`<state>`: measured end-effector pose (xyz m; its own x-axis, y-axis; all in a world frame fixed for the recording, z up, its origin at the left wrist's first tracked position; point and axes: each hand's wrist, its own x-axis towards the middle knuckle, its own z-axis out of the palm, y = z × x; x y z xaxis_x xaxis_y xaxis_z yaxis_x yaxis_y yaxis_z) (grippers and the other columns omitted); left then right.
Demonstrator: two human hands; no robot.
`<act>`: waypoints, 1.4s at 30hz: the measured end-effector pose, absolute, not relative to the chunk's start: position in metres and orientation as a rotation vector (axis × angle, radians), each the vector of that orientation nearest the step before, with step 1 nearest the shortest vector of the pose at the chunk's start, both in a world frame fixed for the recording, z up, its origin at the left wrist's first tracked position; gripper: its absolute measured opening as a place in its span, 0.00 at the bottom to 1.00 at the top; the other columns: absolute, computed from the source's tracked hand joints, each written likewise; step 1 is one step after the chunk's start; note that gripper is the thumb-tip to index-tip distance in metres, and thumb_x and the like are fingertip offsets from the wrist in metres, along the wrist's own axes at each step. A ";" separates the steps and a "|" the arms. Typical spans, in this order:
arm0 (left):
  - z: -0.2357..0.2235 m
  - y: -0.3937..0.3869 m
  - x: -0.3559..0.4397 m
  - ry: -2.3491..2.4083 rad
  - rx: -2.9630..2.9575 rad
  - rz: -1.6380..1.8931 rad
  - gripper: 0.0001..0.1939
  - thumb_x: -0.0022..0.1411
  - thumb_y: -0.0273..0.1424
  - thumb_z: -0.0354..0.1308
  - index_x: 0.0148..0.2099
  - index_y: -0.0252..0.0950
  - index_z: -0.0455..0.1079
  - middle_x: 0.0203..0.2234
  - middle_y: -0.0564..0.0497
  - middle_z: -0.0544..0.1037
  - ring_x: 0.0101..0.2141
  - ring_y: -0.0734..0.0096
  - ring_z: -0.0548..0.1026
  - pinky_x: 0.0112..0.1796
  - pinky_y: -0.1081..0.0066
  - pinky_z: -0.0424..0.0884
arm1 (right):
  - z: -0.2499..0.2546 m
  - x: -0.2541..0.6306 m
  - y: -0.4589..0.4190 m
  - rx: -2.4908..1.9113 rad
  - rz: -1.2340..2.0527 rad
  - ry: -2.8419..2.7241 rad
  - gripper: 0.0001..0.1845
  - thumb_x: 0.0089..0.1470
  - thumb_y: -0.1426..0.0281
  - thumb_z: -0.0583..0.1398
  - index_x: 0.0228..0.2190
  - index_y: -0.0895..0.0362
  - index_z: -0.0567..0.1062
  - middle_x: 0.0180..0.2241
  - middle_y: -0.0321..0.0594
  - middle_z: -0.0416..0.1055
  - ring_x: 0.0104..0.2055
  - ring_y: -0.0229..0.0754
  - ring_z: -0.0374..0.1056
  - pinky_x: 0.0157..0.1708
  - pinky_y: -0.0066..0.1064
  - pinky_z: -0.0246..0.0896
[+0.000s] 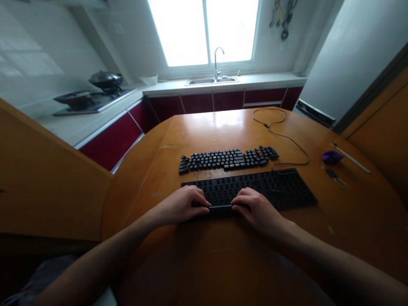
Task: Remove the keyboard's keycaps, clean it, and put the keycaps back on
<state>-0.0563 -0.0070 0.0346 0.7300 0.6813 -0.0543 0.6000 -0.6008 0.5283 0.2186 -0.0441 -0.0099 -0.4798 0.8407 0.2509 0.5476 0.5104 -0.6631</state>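
A black keyboard base (255, 185) without its keycaps lies on the wooden table in front of me. At its near edge, my left hand (191, 203) and my right hand (253, 207) pinch the two ends of a long black space bar (220, 207). Fingers and thumbs are closed on it, and whether it is seated or just resting on the base cannot be made out. Just beyond the base, the loose black keycaps (219, 159) are laid out in rows in keyboard order.
The keyboard's cable (295, 142) loops over the table (153, 170) to the far right. On the right lie a purple cloth-like bundle (332, 156), a thin pale stick (352, 158) and a small dark tool with wire loops (332, 173). A counter with a sink (200, 81) stands beyond.
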 end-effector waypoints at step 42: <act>0.030 -0.008 -0.048 1.094 2.398 0.472 0.08 0.66 0.34 0.61 0.41 0.38 0.79 0.33 0.50 0.80 0.35 0.68 0.76 0.38 0.70 0.71 | -0.003 0.226 -0.045 -1.084 0.397 -2.360 0.08 0.62 0.76 0.58 0.38 0.56 0.78 0.37 0.42 0.73 0.41 0.44 0.66 0.43 0.37 0.65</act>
